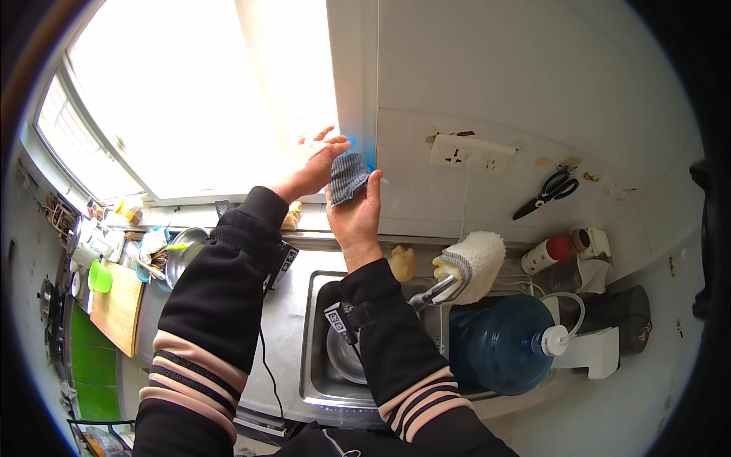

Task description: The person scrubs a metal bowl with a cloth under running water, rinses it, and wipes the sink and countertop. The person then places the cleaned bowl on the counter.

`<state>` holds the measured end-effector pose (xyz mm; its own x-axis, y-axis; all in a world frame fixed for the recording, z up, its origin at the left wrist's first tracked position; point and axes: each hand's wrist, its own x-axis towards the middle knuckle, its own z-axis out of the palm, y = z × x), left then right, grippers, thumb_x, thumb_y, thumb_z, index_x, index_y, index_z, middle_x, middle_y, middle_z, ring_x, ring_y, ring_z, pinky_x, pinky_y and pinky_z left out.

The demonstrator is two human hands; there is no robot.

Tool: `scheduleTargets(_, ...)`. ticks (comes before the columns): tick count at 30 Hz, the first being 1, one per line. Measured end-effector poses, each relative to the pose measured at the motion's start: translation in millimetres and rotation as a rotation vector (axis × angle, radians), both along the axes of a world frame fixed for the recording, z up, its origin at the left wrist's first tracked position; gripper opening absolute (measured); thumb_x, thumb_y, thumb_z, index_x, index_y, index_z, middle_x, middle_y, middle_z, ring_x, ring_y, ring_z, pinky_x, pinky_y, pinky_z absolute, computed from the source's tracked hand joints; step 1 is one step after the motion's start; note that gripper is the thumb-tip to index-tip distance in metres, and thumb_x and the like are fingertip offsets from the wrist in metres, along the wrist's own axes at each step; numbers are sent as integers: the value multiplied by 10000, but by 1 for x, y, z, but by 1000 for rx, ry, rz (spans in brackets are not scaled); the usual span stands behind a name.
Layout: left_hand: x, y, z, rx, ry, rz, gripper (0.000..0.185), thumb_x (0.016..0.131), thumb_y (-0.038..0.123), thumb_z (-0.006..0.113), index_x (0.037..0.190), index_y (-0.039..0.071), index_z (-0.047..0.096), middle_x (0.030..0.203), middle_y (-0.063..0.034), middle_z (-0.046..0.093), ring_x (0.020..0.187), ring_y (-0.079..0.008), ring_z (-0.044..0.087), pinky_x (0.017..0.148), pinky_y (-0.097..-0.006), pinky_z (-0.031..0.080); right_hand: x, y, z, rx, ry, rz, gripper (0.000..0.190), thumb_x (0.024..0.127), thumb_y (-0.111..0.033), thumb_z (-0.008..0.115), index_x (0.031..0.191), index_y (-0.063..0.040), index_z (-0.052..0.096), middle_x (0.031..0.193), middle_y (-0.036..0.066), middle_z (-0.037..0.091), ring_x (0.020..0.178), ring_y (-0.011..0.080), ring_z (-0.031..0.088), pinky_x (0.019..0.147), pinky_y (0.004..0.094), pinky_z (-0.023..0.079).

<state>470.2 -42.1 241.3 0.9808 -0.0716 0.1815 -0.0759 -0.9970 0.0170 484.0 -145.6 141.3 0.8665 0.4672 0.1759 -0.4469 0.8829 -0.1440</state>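
Note:
My right hand [358,214] is palm up below the window's right edge, with a grey-blue striped cloth [349,178] lying against its fingers and its thumb pointing up beside it. My left hand [321,163] is just left of and above the cloth, fingers spread, close to its upper edge; whether it touches the cloth is unclear. Small bright blue parts of something [370,167] show behind the cloth and fingers, against the white window frame [357,74]. The tips of my right fingers are hidden by the cloth.
Below are a steel sink [306,365] with a metal bowl [342,357], a faucet [425,298] draped with a white fluffy cloth [482,265], and a big blue water bottle [499,345]. Scissors [548,191] hang right of a wall socket [471,154]. A cutting board [117,308] stands left.

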Motion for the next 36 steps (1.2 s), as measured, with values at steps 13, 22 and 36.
scheduleTargets(13,-2,-2,-1,-4,29,44,679,827,-88,642,1444,171,533,1541,-14,454,1497,-315,277,1163,-633,282,-4,-7,1,70,92,84,474,1032,-468,454,1332,-110,531,1332,65,596,1253,243,542,1134,468,361)
scheduleTargets(22,-39,20,-28,-472,-525,39,589,767,-82,442,1324,17,607,1360,-224,570,1302,-393,475,1115,-436,362,-36,-29,3,134,68,234,429,950,-345,570,1297,-94,554,1277,94,631,1204,286,590,1099,551,425)
scheduleTargets(36,-244,-181,-360,-288,954,0,567,834,513,703,1157,47,679,1186,-186,679,1149,-345,631,940,-464,512,-173,-267,-151,-362,474,441,507,1009,-334,503,1395,-6,476,1403,187,547,1310,383,513,1115,624,386)
